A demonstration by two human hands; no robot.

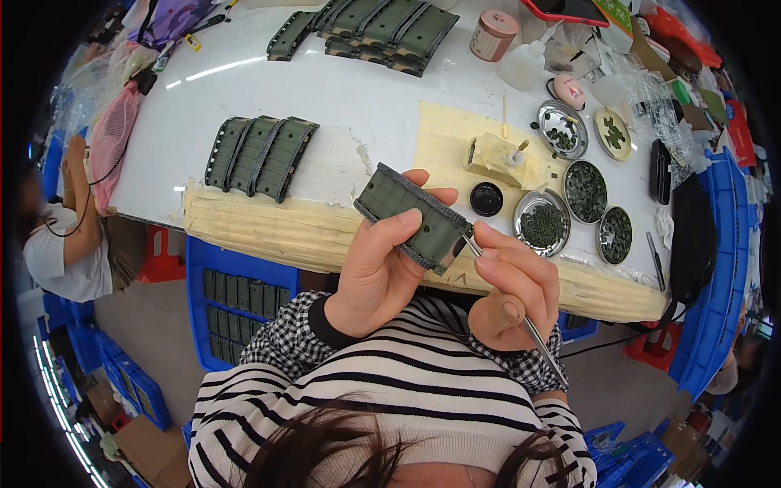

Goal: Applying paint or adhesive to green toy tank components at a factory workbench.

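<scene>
My left hand [377, 260] grips a dark green rectangular fabric piece [412, 215] with black edging, tilted over the table's front edge. My right hand [514, 289] holds metal tweezers [521, 313], whose tip touches the piece's lower right end. Both forearms wear checked cuffs under striped sleeves.
On the white table [342, 98] lie three matching green pieces [260, 154] and a stack of more green pieces [382, 28] farther back. Several round metal dishes [543, 224] with small dark parts sit at right beside a black lid [486, 198]. A blue crate [236, 301] stands below; another person [65, 236] sits at left.
</scene>
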